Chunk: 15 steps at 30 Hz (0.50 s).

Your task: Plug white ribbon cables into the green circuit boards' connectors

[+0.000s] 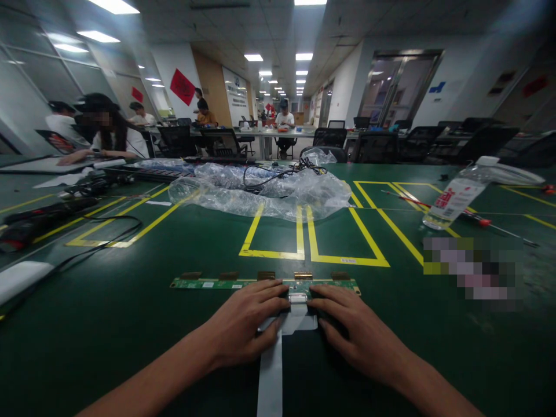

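L hand (243,327) + R hand (351,330) flat, fingers pressing ribbon cable (271,370) end at PCB strip (264,283) connector | cable at socket, seating unconfirmed | worktop (130,324)

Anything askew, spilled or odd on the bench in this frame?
The water bottle lies on its side at the right, across a yellow line, beside a screwdriver. Crumpled plastic wrap with a cable sprawls over the marked boxes. Nothing looks spilled.
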Motion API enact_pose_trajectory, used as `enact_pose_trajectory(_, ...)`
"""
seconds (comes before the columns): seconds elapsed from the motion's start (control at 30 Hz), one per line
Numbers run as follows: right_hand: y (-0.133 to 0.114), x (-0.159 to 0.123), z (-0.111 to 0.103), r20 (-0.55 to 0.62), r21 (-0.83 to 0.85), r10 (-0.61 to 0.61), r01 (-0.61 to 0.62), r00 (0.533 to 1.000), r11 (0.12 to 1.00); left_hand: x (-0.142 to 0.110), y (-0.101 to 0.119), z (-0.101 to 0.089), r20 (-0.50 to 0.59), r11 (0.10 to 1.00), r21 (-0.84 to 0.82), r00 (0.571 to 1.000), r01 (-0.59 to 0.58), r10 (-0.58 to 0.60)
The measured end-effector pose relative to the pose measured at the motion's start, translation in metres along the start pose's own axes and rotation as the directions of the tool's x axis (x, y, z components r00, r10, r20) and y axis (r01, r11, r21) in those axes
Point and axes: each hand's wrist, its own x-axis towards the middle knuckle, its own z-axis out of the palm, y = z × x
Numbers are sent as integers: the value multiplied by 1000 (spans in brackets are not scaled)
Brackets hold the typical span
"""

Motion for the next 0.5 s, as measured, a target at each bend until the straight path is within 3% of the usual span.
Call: enact_pose_trajectory(0.5, 4, 3, 2, -5, -53, -16, 16, 1000, 998, 2, 3, -5, 38, 998, 38, 998, 48, -49)
